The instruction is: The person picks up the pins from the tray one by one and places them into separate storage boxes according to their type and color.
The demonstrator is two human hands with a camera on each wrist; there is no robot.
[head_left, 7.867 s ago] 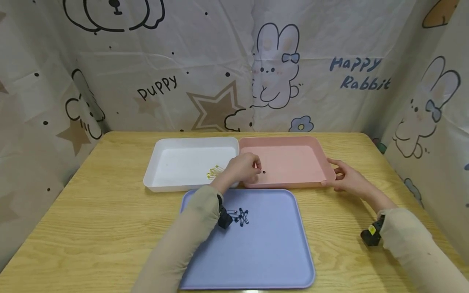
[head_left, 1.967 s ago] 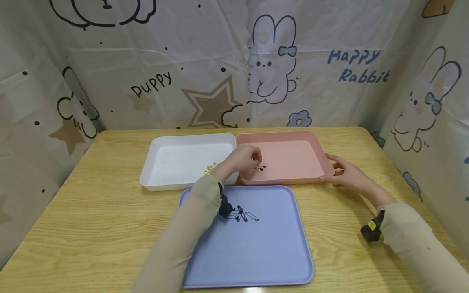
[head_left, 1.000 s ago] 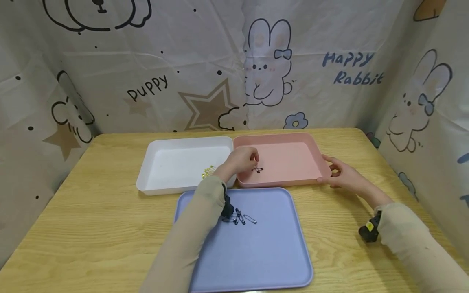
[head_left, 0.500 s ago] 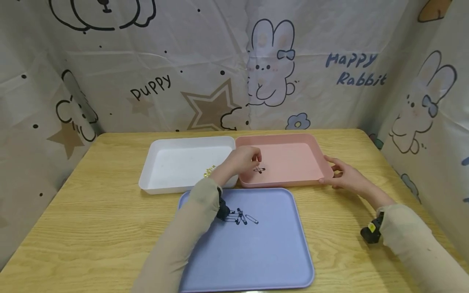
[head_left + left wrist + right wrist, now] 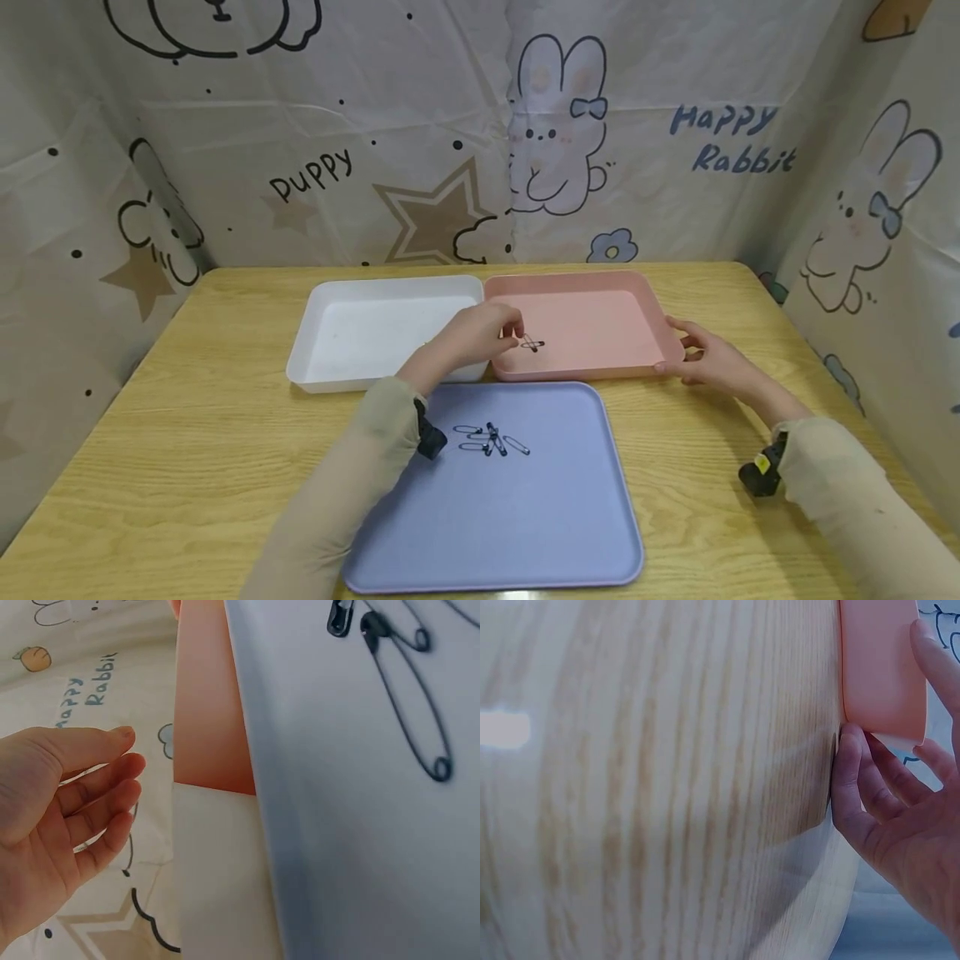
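My left hand hovers over the inner edge of the pink tray, its fingers loosely bent. The left wrist view shows nothing between its thumb and fingers. Beside its fingertips, black safety pins lie crossed in the pink tray. My right hand holds that tray's front right corner, with thumb and fingers on either side of it. Several more black safety pins lie loosely grouped in the blue tray, some overlapping. The left hand and forearm hide the gold pins seen earlier in the white tray.
White and pink trays stand side by side at the back of the wooden table, with the blue tray in front of them. A printed cloth hangs behind and at both sides.
A black safety pin once pinched in my left hand now lies with another in the pink tray. That hand has just drawn slightly left. My right hand stays on the tray corner.
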